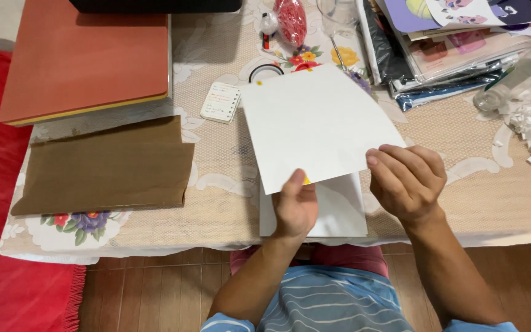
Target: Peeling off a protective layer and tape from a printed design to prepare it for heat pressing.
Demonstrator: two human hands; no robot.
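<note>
White paper, one sheet, is held up at its near edge by both hands; the left hand pinches that edge with the thumb on top, and the right hand grips the near right corner with fingers curled over it. Just beneath the grip lies one more white sheet flat on the table, partly covered by the lifted one; a small yellow bit shows beside the left thumb. Left of the grip lies one brown sheet, folded; beyond it one red board. Just past the held sheet's far left corner sits one small white notepad; far right of the grip, one stack of plastic sleeves and scattered white paper scraps.
</note>
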